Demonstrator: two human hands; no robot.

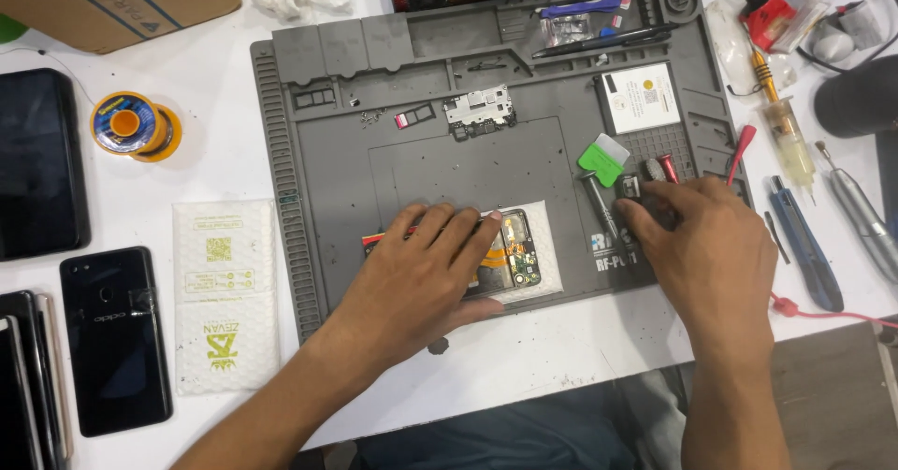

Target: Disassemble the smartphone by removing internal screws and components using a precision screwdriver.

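While the opened phone (pixel 510 250) lies face down on a white pad (pixel 543 245) at the front of the grey repair mat (pixel 327 199), it is pressed flat by the left hand (pixel 426 269), fingers spread across its back, w/ only the right end and its exposed circuit parts left showing. The right hand (pixel 702 245) is laid on the mat's right side, fingertips bunched around small dark tools near the screwdriver (pixel 599 203); whether anything is actually pinched can't be told, as the fingers hide it. A green plastic pry card (pixel 601 161) is seen just beside those tools, and a red-tipped tool (pixel 667 166) next to it. In the mat's upper compartments, a removed circuit board (pixel 479 110) is kept approx. centre, a small SIM tray (pixel 412 117) to its left, a white card (pixel 641 96) at right, and a blue tweezer (pixel 585 7) plus a clear bag (pixel 566 30) in the top slots. Off the mat, a solder spool (pixel 131 126), a white bubble mailer (pixel 224 292) and a black phone (pixel 114 339) are set at left; a syringe (pixel 786 133) and a blue knife (pixel 804 255) at right.
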